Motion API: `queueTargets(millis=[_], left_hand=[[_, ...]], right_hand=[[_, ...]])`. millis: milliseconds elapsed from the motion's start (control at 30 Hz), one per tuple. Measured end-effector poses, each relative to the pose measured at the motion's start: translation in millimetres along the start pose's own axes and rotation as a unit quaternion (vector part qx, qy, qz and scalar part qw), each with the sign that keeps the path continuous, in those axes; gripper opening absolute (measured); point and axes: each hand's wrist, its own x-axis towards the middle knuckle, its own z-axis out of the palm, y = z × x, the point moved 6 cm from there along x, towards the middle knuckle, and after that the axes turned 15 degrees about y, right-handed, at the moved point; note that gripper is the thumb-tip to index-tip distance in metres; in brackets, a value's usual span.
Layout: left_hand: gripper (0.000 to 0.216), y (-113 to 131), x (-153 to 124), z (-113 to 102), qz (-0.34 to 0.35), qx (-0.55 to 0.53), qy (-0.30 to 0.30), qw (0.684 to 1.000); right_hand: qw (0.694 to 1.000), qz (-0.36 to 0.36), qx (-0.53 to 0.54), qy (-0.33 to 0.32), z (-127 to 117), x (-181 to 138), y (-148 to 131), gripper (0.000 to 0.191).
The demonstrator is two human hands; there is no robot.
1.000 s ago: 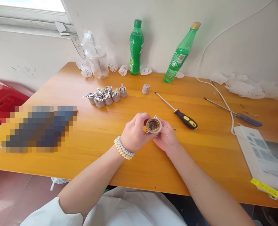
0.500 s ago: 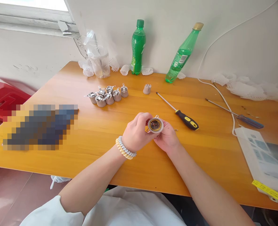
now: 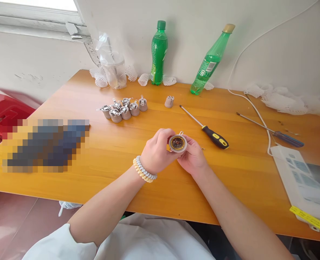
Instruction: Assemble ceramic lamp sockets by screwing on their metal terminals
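Between both hands, above the table, is a grey lamp socket (image 3: 178, 143), its round open end turned up toward me. Dark inner contacts and a yellowish metal ring show inside it, and a metal bracket loop sticks out at its far side. My left hand (image 3: 160, 148), closed, grips the socket from the left with thumb and index finger. On the opposite side my right hand (image 3: 193, 156) is closed around its right and lower part; some of its fingers are hidden. A black and yellow screwdriver (image 3: 215, 138) lies to the right of my hands.
Several grey sockets with metal brackets (image 3: 126, 112) stand grouped beyond my hands; a single socket without a bracket (image 3: 169, 102) is apart. Green bottles (image 3: 159, 54) stand by the wall. A second screwdriver (image 3: 287, 139), a white cable (image 3: 260, 115) and a white package (image 3: 292, 180) lie right.
The socket has turned slightly in my fingers, so its open end faces me more fully and the bracket loop on its left side shows less. Both hands stay nearly in place.
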Motion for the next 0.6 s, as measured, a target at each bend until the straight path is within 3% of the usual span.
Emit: queueTargets(millis=[133, 333, 600], left_hand=[[0.037, -0.8, -0.3, 0.4, -0.003, 0.004, -0.003, 1.0], [0.038, -2.3, -0.4, 1.0, 0.0, 0.015, -0.006, 1.0], [0.036, -5.4, -1.4, 2.2, -0.011, 0.023, -0.014, 1.0]], right_hand=[[0.999, 0.02, 0.02, -0.022, 3.3, -1.9, -0.5, 0.004], [0.997, 0.05, 0.042, -0.03, 6.4, -4.9, 0.0, 0.015], [0.997, 0.064, 0.043, -0.028, 7.6, -6.6, 1.0, 0.016]])
